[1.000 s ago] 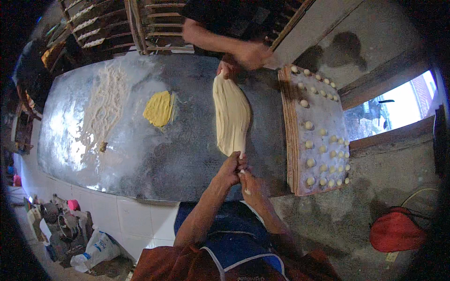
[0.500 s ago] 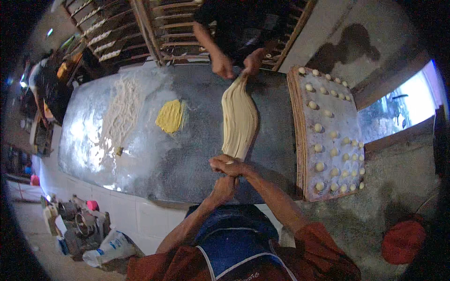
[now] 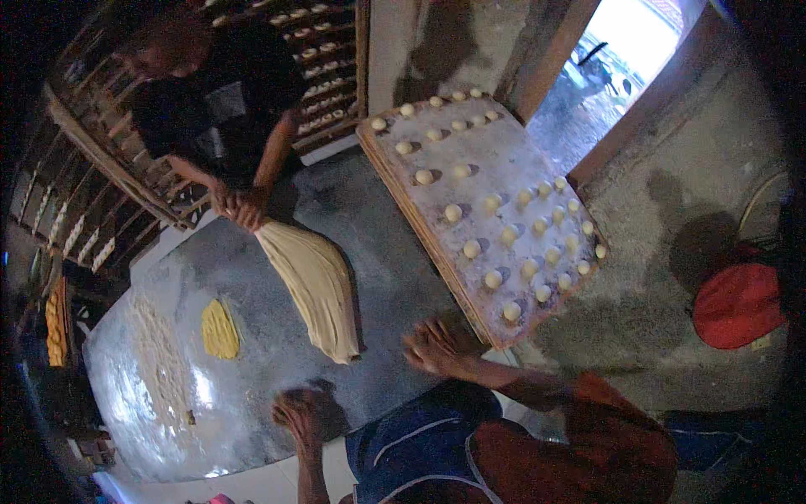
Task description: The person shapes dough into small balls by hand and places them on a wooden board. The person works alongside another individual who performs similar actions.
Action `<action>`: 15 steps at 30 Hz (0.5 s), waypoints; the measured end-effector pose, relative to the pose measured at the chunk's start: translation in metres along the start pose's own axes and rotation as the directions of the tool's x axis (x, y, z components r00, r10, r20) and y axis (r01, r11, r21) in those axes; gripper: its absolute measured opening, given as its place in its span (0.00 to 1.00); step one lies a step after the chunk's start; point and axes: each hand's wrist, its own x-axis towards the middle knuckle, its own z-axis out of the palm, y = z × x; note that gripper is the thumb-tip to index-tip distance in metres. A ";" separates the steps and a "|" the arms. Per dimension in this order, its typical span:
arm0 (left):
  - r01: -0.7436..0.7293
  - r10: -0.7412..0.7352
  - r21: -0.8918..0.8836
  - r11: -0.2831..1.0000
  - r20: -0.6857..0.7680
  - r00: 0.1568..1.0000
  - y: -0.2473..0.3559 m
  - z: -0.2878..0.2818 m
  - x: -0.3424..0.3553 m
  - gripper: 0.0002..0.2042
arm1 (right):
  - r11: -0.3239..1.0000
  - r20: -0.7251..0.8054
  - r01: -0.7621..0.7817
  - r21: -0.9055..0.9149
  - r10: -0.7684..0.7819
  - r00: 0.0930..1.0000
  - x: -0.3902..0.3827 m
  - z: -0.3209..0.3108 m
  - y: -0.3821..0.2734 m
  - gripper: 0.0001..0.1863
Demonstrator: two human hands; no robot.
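Observation:
A long, ridged strip of pale dough (image 3: 312, 281) lies slantwise on the grey metal-looking table (image 3: 395, 252). Its far end is gripped in both hands of a person (image 3: 241, 204) across the table. The near end rests apart from my hands. My left hand (image 3: 298, 410) hovers by the front edge, below and left of that end, fingers loosely parted and holding nothing. To the right of the dough, my right hand (image 3: 438, 347) is empty too, its fingers spread near the corner of a floured board (image 3: 437, 197).
Small round dough balls (image 3: 472, 249) sit in rows on the board. On the table's left are a flat yellow slab (image 3: 220, 329) and a streak of whitish residue (image 3: 159, 361). Wooden racks (image 3: 329, 76) stand behind the person. At right is a red round object (image 3: 739, 305).
Both my hands have let go of the dough's near end and moved apart. The person opposite still grips the far end. My view has turned, tilting the table in the picture.

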 end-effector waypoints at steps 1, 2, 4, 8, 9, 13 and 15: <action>0.052 -0.050 -0.047 0.998 0.027 0.998 0.020 -0.020 0.027 0.17 | 0.994 -0.058 -0.095 0.057 0.098 0.993 0.035 0.008 -0.004 0.23; 0.096 -0.102 -0.070 0.993 -0.088 0.991 0.039 -0.017 0.044 0.16 | 0.987 0.010 -0.136 0.082 0.135 0.991 0.063 0.007 -0.022 0.22; 0.037 -0.129 -0.218 0.975 -0.429 0.894 0.067 0.017 0.038 0.13 | 0.979 0.041 -0.122 0.164 0.117 0.992 0.065 0.015 -0.058 0.21; -0.188 -0.022 -0.610 0.770 -0.320 0.947 0.078 0.010 -0.027 0.11 | 0.947 0.347 -0.030 0.319 -0.088 0.934 -0.014 0.079 -0.027 0.20; -0.199 0.055 -0.572 0.795 -0.259 0.964 0.068 0.006 -0.027 0.10 | 0.944 0.351 -0.012 0.330 -0.111 0.930 -0.013 0.077 -0.013 0.20; -0.216 0.190 -0.255 0.942 -0.120 0.974 0.046 -0.009 0.036 0.05 | 0.973 0.012 -0.051 0.223 0.050 0.999 0.057 0.024 -0.002 0.21; -0.122 -0.059 -0.533 0.837 -0.309 0.949 0.115 -0.016 0.032 0.07 | 0.969 0.076 -0.155 0.192 0.143 0.987 0.072 0.024 -0.031 0.21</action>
